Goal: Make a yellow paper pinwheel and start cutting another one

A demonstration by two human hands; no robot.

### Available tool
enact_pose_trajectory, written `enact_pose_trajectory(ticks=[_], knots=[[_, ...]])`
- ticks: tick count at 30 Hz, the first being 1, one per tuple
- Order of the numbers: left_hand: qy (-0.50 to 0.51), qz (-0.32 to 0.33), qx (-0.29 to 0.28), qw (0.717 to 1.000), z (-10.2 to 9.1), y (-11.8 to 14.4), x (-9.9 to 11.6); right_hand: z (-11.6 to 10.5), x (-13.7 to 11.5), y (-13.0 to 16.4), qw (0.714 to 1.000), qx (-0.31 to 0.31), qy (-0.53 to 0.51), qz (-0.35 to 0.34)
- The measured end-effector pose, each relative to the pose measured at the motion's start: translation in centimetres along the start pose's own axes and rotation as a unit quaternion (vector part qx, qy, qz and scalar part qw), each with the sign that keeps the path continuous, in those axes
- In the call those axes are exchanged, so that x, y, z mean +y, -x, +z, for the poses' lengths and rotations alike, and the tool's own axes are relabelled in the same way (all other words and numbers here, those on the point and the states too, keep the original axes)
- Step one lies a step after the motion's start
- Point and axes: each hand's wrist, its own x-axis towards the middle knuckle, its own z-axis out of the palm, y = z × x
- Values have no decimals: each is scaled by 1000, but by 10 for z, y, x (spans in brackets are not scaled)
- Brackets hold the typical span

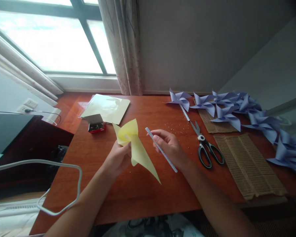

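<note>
My left hand [119, 156] pinches a yellow paper pinwheel [138, 148] near its middle; some blades curl inward and one long point hangs down to the right. Between the fingers of my right hand [170, 148] is a thin, pale rolled paper stick [162, 151], slanting from upper left to lower right. Pinwheel and stick are apart, both held above the brown table. Right of my right hand lie scissors [202, 141] with black and white handles, blades slightly parted. On the left, a small red box [96, 126] stands with its lid up, small dark items inside.
Several lilac paper pinwheels [227, 115] spread along the back right. Two cardboard pieces [249, 168] lie on the right. Yellow paper sheets [108, 107] in a clear sleeve lie at the back left. White scraps dot the table [148, 197]. A white cable [80, 177] loops at the left.
</note>
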Motion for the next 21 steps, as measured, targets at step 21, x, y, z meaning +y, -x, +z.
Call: enact_pose_trajectory(ticks=[21], knots=[[44, -19, -7, 999, 18, 0, 10, 17, 6, 12, 997, -66, -39, -1]])
